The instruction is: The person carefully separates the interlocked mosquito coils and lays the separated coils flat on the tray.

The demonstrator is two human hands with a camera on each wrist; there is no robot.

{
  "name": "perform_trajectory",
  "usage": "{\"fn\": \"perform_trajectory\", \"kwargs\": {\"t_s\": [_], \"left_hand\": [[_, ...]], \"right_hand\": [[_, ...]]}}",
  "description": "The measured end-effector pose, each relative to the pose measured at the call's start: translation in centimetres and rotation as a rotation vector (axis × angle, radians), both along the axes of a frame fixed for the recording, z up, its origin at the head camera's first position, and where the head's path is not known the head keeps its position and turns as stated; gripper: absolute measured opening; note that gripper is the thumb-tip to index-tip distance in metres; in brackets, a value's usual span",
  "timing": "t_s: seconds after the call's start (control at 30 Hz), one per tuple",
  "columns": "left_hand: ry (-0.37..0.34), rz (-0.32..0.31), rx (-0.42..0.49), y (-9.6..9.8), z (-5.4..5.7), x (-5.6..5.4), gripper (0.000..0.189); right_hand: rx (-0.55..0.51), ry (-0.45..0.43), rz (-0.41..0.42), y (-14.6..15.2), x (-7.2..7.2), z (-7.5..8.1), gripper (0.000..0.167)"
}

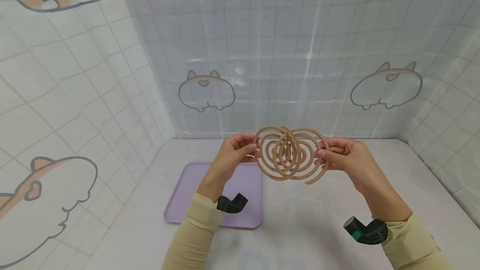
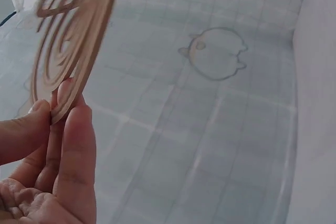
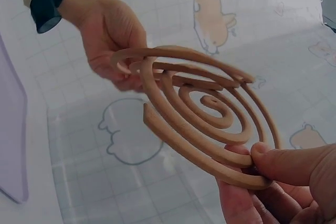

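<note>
Sleeves (image 1: pixel 416 243) are framing left hand (image 1: pixel 233 152) and right hand (image 1: pixel 346 156), both pinching and seemingly working overlapping coils (image 1: pixel 288 152), likely calling next for gentle twisting.

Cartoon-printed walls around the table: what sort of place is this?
Probably a small, screened-off work booth: wrinkled, printed sheeting stands on three sides of a pale table bearing a lilac tray.

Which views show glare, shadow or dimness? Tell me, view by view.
Head view: glare streaks on the tiled wall, soft shadows on the table. Left wrist: duller, with pale streaks across the tiled wall. Right wrist: also dull, the tan spirals fairly crisp.
</note>
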State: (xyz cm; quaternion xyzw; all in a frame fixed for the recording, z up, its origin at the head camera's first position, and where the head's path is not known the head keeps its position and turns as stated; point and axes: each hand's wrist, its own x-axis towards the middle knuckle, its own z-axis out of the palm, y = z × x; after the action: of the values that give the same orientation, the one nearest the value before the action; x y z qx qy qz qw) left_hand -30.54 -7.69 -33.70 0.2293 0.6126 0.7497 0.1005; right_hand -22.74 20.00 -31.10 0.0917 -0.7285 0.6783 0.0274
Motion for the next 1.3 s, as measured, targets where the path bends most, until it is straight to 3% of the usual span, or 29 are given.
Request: {"fn": "perform_trajectory", "kwargs": {"t_s": [0.2,0.4,0.5,0.67,1.0,1.3], "left_hand": [[-0.046,-0.143,0.054,1.2,-0.6,0.2,0.016],[-0.074,-0.295,0.163,2.4,-1.1,0.3,0.031],[-0.079,-0.354,0.2,2.8,-1.3,0.4,0.04],[-0.072,-0.421,0.229,3.4,-1.6,0.5,0.037],[-0.056,-0.386,0.214,2.4,-1.8,-0.1,0.033],[-0.023,-0.247,0.093,1.5,-1.0,-0.1,0.014]], "right_hand": [[-0.057,-0.012,0.047,-0.7,-0.3,-0.2,0.011],[-0.117,-0.002,0.181,-1.5,-0.8,-0.7,0.01],[-0.124,-0.021,0.24,-2.0,-1.0,-0.8,0.01],[-0.096,-0.061,0.289,-2.5,-1.3,-0.8,0.014],[-0.003,0.001,0.296,-1.4,-1.2,-0.8,0.008],[0.073,0.041,0.264,-0.8,-1.0,-0.3,0.007]]}}
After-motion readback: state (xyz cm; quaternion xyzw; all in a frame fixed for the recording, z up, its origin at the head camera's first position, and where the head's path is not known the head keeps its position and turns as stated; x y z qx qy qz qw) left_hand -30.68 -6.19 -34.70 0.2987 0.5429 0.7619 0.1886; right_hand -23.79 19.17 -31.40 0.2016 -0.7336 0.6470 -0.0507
